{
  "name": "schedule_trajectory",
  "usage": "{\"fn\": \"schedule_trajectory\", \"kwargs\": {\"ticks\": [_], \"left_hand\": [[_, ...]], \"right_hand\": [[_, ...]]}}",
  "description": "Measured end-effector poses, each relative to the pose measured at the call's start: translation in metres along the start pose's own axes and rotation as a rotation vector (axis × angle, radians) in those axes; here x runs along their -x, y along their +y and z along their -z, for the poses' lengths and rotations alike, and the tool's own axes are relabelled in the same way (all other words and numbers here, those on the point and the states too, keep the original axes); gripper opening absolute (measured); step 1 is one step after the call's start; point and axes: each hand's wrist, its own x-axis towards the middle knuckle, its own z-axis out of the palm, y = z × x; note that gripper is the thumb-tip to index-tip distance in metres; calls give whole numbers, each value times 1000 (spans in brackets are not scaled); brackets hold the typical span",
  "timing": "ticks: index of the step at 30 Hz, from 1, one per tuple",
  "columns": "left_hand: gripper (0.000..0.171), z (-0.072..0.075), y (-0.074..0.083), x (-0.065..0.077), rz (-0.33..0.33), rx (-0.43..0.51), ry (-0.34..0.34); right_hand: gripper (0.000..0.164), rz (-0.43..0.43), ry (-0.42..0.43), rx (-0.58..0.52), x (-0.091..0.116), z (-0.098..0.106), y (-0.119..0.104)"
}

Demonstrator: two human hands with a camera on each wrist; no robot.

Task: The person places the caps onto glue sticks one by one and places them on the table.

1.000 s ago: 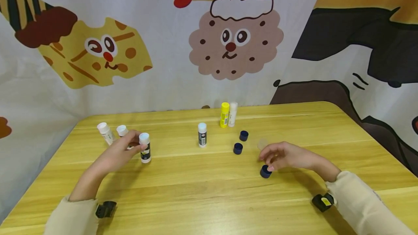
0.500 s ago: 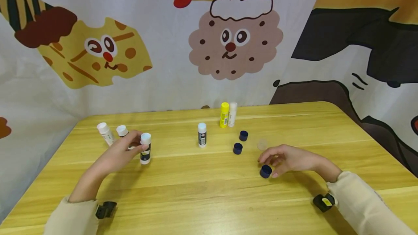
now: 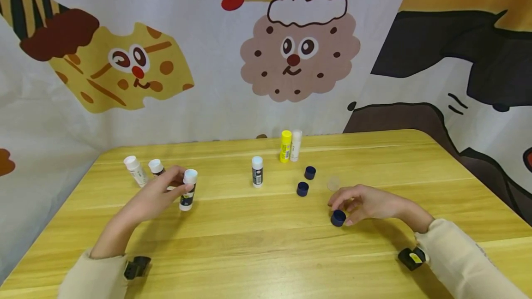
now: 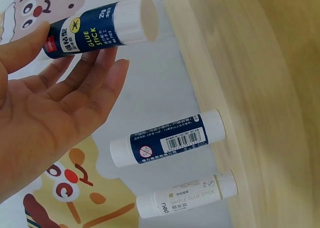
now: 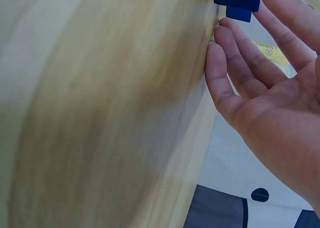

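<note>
My left hand point(image 3: 155, 197) pinches a navy-labelled glue stick point(image 4: 82, 28) between thumb and fingers. The stick leans, its white top point(image 3: 190, 176) to the right and its white base close over the table. Behind that hand stand a second navy glue stick point(image 4: 170, 138), partly hidden in the head view, and a white glue stick point(image 4: 187, 193). On the right, a dark blue cap point(image 3: 338, 218) lies on the table, hollow side up. My right hand point(image 3: 365, 203) is around it with loosely bent fingers, the thumb tip right beside the cap.
Two more blue caps point(image 3: 310, 172) point(image 3: 302, 189) and a translucent round disc point(image 3: 334, 183) lie further back. A navy glue stick point(image 3: 257, 171) stands mid-table. Yellow point(image 3: 285, 146) and white point(image 3: 295, 146) sticks stand together near the back edge, before a printed curtain point(image 3: 216, 114).
My left hand has tilted the glue stick, its top shifting right. My right thumb has drawn back from the blue cap's rim to its side; the cap has stayed in place.
</note>
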Motion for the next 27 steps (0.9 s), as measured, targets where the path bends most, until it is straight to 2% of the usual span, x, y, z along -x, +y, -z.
{"fn": "schedule_trajectory", "kwargs": {"ticks": [27], "left_hand": [[23, -2, 3, -2, 52, 41, -58]], "right_hand": [[28, -39, 21, -16, 1, 0, 0]]}}
